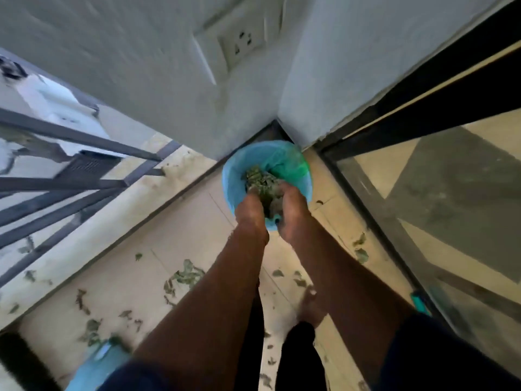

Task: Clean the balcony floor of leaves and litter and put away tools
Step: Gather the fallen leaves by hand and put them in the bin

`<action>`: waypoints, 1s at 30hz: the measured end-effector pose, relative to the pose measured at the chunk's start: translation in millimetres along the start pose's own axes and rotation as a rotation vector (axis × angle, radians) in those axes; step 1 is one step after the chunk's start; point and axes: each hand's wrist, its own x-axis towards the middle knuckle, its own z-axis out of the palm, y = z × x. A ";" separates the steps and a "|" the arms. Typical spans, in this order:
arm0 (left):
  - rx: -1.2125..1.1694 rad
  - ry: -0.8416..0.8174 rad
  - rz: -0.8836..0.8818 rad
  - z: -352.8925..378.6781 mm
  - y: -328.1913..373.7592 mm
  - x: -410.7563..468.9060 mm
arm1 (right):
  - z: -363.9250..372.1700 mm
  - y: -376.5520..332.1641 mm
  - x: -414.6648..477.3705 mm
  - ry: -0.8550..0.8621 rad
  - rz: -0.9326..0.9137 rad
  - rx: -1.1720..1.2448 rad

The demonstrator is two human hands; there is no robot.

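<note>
— Where is the leaf clump (260,180)?
— Over the blue bin (234,176), clasped between left hand (251,211) and right hand (293,211).
— And the fingers?
— Buried in it, blurred; their curl hardly shows.

Our left grip (251,213) and right grip (293,211) show only their backs. Their fingers are buried in the clump of leaves (260,179), so we cannot tell how they curl. They hide most of the blue bin's (232,179) near rim. A light blue thing (93,371) at bottom left is cut by the edge and too smeared to name. A teal object (420,301) half hides behind our right sleeve (439,354). Motion blur softens the wall socket (242,43).
</note>
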 end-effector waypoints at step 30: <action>1.070 -0.726 0.897 -112.2 -33.5 -396.2 | -237.2 52.1 -437.3 0.234 -0.487 0.425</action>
